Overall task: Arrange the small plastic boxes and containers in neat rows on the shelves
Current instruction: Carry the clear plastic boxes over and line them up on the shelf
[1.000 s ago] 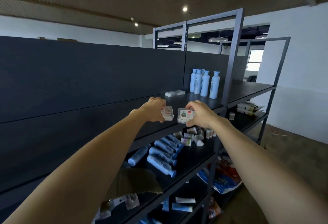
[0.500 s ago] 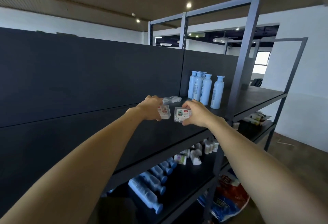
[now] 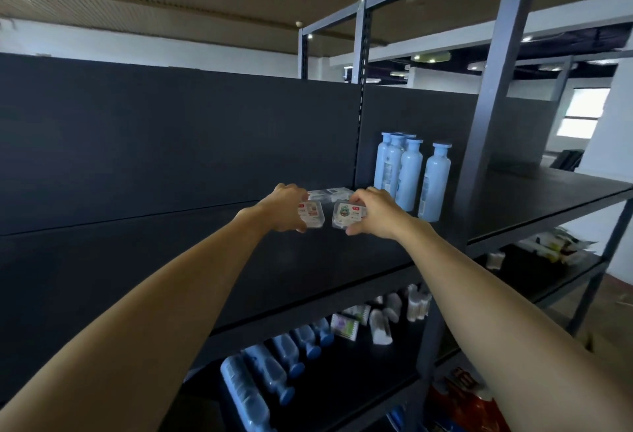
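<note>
My left hand (image 3: 282, 207) grips a small clear plastic box with a red-and-white label (image 3: 312, 214). My right hand (image 3: 375, 214) grips a second clear box with a green picture label (image 3: 346, 214). Both boxes are side by side low over the dark top shelf (image 3: 308, 253); whether they touch it I cannot tell. Just behind them, two more small clear boxes (image 3: 329, 193) lie in a row against the back panel.
Several tall light-blue bottles (image 3: 409, 174) stand on the top shelf right of my hands, beside a grey upright post (image 3: 486, 106). The shelf below holds blue bottles lying down (image 3: 274, 363) and small white containers (image 3: 387, 318). Packets lie on the far right shelf (image 3: 555, 246).
Both hands carried their boxes up from the lower shelf level and forward over the top shelf, closer to the two boxes at the back. The view tilted upward.
</note>
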Action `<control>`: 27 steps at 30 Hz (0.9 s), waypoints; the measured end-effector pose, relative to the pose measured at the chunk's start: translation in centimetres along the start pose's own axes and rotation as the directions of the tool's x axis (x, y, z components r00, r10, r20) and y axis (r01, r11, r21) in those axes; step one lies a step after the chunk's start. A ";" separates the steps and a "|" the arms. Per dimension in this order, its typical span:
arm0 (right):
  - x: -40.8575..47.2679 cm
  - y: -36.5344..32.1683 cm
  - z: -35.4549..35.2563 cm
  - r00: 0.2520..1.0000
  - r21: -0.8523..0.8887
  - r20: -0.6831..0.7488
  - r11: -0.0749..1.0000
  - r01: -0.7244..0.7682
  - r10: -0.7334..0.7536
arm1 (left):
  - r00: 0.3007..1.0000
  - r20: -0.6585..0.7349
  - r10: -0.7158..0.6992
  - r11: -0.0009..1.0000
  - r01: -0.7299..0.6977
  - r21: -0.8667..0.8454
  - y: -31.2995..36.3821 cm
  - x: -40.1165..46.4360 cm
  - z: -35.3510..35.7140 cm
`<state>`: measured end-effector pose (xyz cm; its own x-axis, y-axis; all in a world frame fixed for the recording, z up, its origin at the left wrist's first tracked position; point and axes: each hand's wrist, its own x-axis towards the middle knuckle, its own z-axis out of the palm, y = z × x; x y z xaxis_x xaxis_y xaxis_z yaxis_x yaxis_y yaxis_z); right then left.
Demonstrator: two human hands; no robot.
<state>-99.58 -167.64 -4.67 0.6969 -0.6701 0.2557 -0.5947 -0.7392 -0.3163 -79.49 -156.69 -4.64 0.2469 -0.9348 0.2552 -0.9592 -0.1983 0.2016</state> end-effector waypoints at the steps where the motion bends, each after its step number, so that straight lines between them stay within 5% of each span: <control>1: 0.6 0.7 -0.1 1.000 0.003 0.011 1.000 0.017 -0.017 | 1.000 -0.003 -0.021 1.000 0.021 0.002 0.3 0.3 0.4; 16: 8.3 8.3 1.2 0.957 0.073 0.129 0.965 0.252 -0.260 | 0.962 -0.087 -0.260 0.964 0.253 -0.080 4.8 3.8 4.2; 27: 12.5 10.0 3.7 0.966 0.093 0.106 0.969 0.228 -0.238 | 0.925 -0.095 -0.368 0.929 0.361 -0.079 4.9 8.1 6.1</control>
<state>-95.38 -183.15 -8.05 0.8568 -0.4640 0.2251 -0.3799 -0.8631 -0.3328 -83.04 -167.03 -7.34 0.5941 -0.7639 0.2520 -0.7912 -0.4984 0.3543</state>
